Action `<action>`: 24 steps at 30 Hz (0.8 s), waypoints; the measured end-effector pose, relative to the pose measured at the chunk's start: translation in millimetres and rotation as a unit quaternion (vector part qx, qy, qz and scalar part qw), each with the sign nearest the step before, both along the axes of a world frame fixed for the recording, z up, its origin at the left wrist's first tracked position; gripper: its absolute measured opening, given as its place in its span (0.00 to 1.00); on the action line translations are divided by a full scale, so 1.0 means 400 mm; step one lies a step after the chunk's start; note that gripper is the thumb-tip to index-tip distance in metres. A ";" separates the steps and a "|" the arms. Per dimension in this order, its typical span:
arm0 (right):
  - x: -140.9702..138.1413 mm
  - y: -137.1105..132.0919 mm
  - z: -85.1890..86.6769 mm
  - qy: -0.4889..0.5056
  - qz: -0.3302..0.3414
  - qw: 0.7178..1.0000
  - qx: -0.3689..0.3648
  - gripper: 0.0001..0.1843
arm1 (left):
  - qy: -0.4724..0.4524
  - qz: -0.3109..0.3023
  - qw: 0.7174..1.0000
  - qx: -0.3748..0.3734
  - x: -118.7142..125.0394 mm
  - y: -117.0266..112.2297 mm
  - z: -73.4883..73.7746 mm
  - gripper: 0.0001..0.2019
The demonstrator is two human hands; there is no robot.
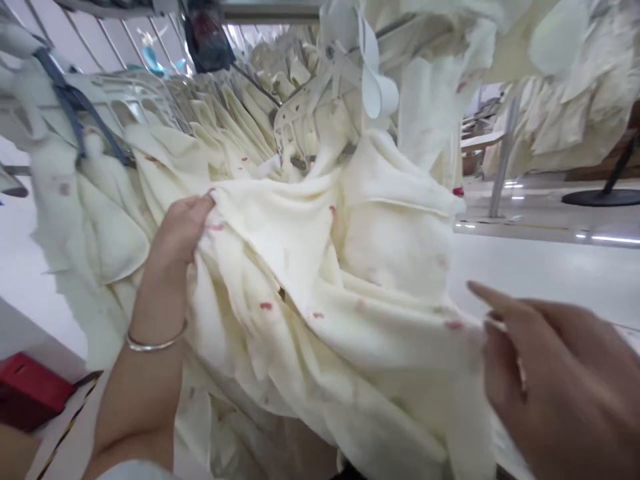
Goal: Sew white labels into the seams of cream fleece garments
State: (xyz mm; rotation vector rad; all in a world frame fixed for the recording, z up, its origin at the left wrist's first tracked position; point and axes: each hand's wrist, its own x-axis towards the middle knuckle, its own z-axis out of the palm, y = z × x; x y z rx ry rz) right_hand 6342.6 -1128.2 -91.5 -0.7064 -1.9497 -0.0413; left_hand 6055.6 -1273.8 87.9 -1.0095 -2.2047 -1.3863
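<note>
A cream garment (320, 280) with small red marks hangs from a white plastic hanger (320, 100) on a crowded rail. My left hand (183, 227), with a silver bangle on the wrist, pinches the garment's upper left edge. My right hand (555, 373) is at the lower right, index finger stretched out, the other fingers curled against the garment's right edge; whether they grip the cloth is hard to tell.
Many more cream garments (240, 120) hang in a row behind, and others (565, 100) at the upper right. A metal post (503, 160) and a round black stand base (600, 197) sit on the glossy white floor. A red box (27, 393) lies at lower left.
</note>
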 end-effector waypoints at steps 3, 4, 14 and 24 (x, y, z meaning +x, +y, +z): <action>-0.077 -0.114 0.028 0.045 0.191 0.980 0.018 0.22 | -0.019 -0.114 0.993 -0.038 0.080 0.013 -0.022 0.18; -0.106 -0.137 0.036 0.042 0.228 0.973 -0.004 0.22 | -0.024 -0.153 0.986 -0.057 0.111 0.019 -0.029 0.18; -0.227 -0.093 0.033 0.120 0.556 0.663 -0.487 0.27 | -0.023 -0.246 0.959 -0.141 0.137 0.076 -0.142 0.16; -0.204 -0.012 0.089 0.051 0.332 0.919 -0.206 0.16 | 0.011 -0.020 0.999 -0.033 0.103 -0.060 -0.149 0.17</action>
